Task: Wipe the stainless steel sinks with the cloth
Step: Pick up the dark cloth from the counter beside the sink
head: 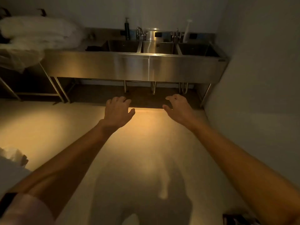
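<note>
We are holding left hand (118, 109) and right hand (177, 108) loosely curled, empty, mid-frame, approaching the sinks (138, 65); cloth not identifiable.

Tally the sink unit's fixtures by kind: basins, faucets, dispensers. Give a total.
Sink basins: 3, left, middle, right
Faucets: 2, left, right
Pump dispensers: 2, dark, white
Total: 7

One head view, wide-angle, looking forward and down.
It faces the sink unit (134, 65) against the far wall, standing well back; floor (146, 143) fills the lower frame, both forearms reaching in from below.
</note>
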Available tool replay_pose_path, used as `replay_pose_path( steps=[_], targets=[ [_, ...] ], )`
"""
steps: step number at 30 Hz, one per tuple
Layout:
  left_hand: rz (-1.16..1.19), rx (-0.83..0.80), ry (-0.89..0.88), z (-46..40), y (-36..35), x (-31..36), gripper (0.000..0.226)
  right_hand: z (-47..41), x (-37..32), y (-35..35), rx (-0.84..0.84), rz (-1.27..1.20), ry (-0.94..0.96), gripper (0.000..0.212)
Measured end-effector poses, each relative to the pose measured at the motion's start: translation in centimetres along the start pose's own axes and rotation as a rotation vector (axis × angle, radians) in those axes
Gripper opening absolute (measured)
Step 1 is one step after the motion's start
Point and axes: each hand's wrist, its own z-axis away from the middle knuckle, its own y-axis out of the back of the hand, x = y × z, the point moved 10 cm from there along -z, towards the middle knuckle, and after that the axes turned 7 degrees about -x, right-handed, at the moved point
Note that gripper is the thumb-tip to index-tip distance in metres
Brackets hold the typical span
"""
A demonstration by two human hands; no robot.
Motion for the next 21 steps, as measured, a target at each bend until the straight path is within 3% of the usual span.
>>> replay_pose_path(
  steps=[13, 21],
  targets=[
    [-0.032, 0.035, 0.010, -10.5, -1.2, -12.2, 0.049, -15.1, -8.6, -4.9, 0.016, -0.048, 0.082, 0.049],
    [-0.020, -0.073, -0.018, -13.8, -4.5, -16.6, 0.049, -19.8, -9.5, -11.8, -0.081, -0.054, 0.041, 0.047]
  ],
)
